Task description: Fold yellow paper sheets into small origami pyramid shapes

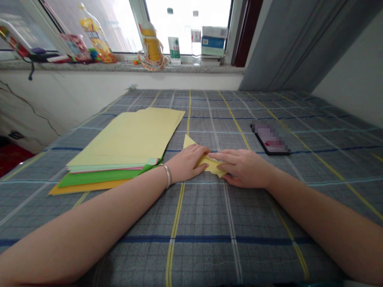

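Observation:
A small folded piece of yellow paper (190,142) lies on the checked grey cloth (203,223) in front of me. My left hand (187,162), with a silver bracelet on the wrist, lies flat on the paper's left part, fingers stretched out. My right hand (243,167) rests on the paper's right part, fingers extended and pressing down on it. The fingertips of both hands nearly meet over the paper. Much of the paper is hidden under the hands; one pointed corner sticks out at the back left.
A stack of coloured paper sheets (125,147), yellow on top with green and orange below, lies to the left. A phone (271,138) lies at the right. Bottles (97,36) and boxes (213,42) stand on the windowsill behind. A wall is at the right.

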A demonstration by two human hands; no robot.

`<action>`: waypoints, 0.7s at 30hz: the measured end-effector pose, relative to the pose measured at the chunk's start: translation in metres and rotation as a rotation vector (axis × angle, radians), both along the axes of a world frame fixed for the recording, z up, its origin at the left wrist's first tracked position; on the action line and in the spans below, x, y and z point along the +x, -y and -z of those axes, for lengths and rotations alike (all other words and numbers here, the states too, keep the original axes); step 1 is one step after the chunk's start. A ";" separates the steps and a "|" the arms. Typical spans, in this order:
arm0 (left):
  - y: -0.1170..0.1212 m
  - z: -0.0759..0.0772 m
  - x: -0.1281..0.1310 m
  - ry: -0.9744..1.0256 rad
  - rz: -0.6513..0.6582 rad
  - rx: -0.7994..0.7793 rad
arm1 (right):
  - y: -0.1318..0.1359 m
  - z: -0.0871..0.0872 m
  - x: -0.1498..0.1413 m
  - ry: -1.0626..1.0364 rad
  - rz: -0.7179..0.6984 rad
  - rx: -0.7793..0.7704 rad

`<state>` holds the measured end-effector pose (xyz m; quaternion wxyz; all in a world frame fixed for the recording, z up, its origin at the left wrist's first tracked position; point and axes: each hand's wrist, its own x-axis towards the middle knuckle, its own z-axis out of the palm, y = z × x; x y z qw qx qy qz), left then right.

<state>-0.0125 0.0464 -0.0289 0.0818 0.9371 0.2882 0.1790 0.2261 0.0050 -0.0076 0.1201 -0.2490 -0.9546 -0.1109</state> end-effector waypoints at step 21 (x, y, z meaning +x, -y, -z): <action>-0.002 0.000 0.001 -0.065 0.066 0.089 | 0.000 0.015 -0.015 -0.134 0.125 0.079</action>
